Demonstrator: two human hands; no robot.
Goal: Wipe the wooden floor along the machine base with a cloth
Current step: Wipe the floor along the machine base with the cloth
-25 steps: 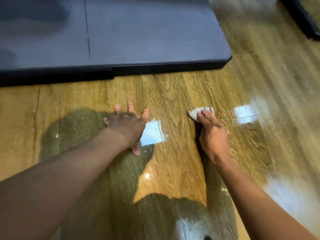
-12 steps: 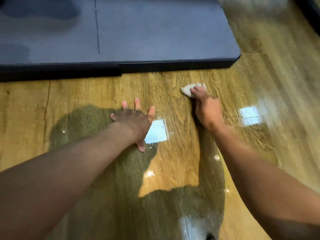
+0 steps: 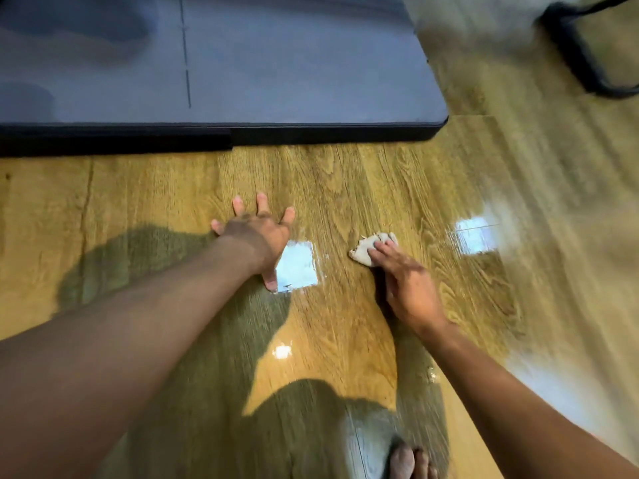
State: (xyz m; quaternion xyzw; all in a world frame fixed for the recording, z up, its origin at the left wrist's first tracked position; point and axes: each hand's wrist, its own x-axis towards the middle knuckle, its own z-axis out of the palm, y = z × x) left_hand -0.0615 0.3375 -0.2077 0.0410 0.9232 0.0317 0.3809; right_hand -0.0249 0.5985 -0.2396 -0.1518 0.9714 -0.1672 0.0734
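Head view: the glossy, yellow-brown wooden plank floor [image 3: 345,181] fills most of the frame. Across the top lies the flat, dark grey-blue machine base [image 3: 276,63] with a rounded black edge, its near side running left to right and its right corner curving away.

The left hand [image 3: 256,236] rests palm down on the floor, fingers straight and spread wide, thumb stretched out to the side; it holds nothing. Its fingertips point toward the base but stay well short of the black edge. A bright square reflection of light [image 3: 297,267] sits on the floor just beside the thumb.

The small, crumpled, off-white cloth [image 3: 366,248] lies on the floor to the right of the left hand, apart from it and clear of the base edge. The right hand [image 3: 408,288] presses down on it with fingers laid fairly straight and close together over its top; the cloth's left part sticks out from under the fingertips. The thumb is hidden, so any pinch beneath cannot be seen.

A second pale reflection [image 3: 475,235] shines on the floor to the right of the cloth. A blurred black curved frame [image 3: 581,57] stands on the floor at the upper right. Bare toes [image 3: 408,461] show at the bottom edge.
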